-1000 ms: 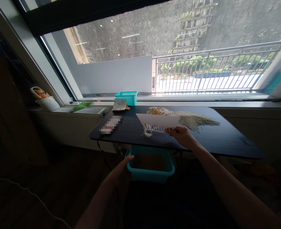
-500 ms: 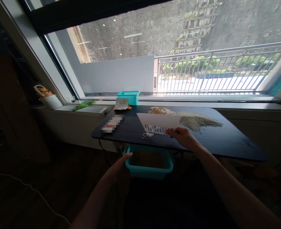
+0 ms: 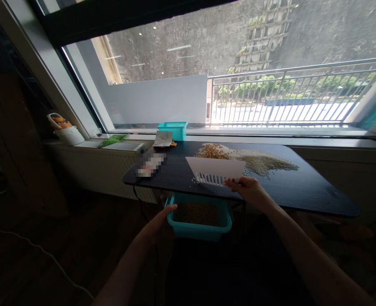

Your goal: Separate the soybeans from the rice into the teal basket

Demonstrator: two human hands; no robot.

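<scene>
My right hand (image 3: pixel 245 190) is closed on the slotted near edge of a white sheet-like scraper (image 3: pixel 218 168), held tilted over the dark table. A few white grains (image 3: pixel 193 180) lie by its slots at the left. Behind it spreads a pile of yellow-brown beans (image 3: pixel 211 150) beside a heap of pale grains (image 3: pixel 264 160). My left hand (image 3: pixel 162 219) grips the left rim of a turquoise bin (image 3: pixel 203 233) below the table's front edge, thumb over the rim. Brown bean-like pieces (image 3: pixel 200 212) cover the bin's bottom.
The black table (image 3: pixel 309 187) stands against the window. At its back left are a second turquoise bin (image 3: pixel 178 132), a paper packet (image 3: pixel 162 139) and a blurred-out object (image 3: pixel 151 165). A radiator (image 3: pixel 111 165) and a white pot (image 3: pixel 69 135) stand left; a cable (image 3: pixel 41 250) crosses the floor.
My right hand has drawn the scraper a little toward me and the table's front edge, over the small patch of white grains. My left hand and the bin stay put.
</scene>
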